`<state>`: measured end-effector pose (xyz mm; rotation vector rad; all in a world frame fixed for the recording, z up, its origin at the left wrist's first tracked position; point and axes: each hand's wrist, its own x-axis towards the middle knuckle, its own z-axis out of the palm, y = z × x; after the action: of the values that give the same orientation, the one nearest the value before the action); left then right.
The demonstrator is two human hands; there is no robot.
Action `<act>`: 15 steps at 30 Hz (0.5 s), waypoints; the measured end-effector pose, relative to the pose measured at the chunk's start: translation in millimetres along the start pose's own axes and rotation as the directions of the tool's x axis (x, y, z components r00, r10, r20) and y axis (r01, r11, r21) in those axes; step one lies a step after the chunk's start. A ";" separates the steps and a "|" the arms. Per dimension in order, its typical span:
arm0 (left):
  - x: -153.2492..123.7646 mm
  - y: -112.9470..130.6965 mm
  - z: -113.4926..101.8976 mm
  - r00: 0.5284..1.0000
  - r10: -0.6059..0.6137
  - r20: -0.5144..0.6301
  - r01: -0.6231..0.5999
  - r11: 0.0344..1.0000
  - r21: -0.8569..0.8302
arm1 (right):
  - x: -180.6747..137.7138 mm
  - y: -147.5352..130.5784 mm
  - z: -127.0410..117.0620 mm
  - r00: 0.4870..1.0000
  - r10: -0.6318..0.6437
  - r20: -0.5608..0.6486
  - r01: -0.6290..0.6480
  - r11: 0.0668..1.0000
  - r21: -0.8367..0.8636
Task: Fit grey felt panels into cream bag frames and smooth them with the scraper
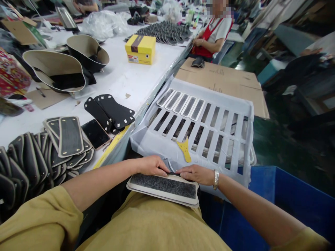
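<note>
Two-handed hold here: left hand (152, 166) and right hand (196, 173) grip the far edge of a cream-bordered rectangular panel (163, 185) with a dark grey fuzzy centre, before the mustard-yellow shirt (157, 223); just beyond, a yellow forked flat piece (185, 150) lies on the white cloth-covered slotted rack (231, 100).

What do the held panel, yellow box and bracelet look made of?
Panel: mottled, matte dark strip suggests fuzzy fabric; smooth pale border, perhaps synthetic leather. Yellow box: probably printed cardboard, given crisp edges. Bracelet: likely metal, from its silvery shine.
</note>
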<state>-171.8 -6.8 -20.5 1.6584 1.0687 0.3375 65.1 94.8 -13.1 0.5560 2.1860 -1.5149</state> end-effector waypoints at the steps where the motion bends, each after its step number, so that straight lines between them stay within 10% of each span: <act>1: 0.0 0.5 0.4 1.000 0.001 0.000 -0.001 1.000 0.006 | 0.6 -0.9 1.4 1.000 -0.003 0.001 0.003 1.000 -0.005; 15: -1.6 13.4 6.7 0.998 0.033 -0.059 -0.027 0.995 0.092 | 2.2 -11.8 6.6 0.999 -0.027 0.027 0.033 0.963 -0.267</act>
<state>-161.8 -12.4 -10.8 1.7564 1.1189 0.3651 57.5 84.9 -7.3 0.4151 2.3399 -1.2042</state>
